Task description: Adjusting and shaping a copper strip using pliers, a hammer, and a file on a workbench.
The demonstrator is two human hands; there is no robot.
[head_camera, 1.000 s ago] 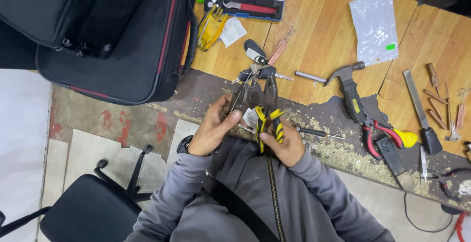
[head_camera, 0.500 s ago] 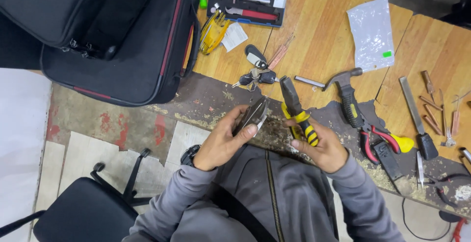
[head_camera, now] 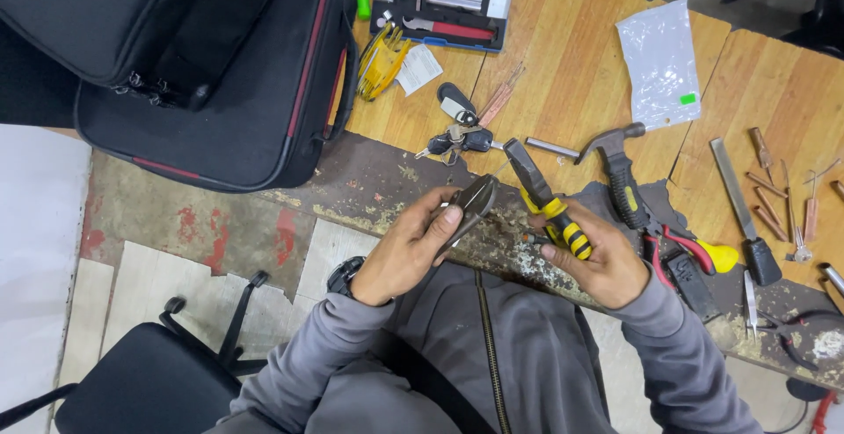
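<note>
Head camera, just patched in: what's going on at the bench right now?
A person in a grey zip jacket sits at a worn wooden bench. The left hand grips a small dark metal part, and the right hand holds yellow-and-black-handled pliers with the nose pointing toward that part. A bunch of keys, a hammer and a black bag lie close by.

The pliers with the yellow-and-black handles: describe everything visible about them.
The pliers have dark metal jaws and yellow-and-black striped grips that look rubbery. The right hand holds them by the handles, the nose pointing up and left toward the small dark object in the left hand. Jaws look closed. They hang above the worn workbench edge.
</note>
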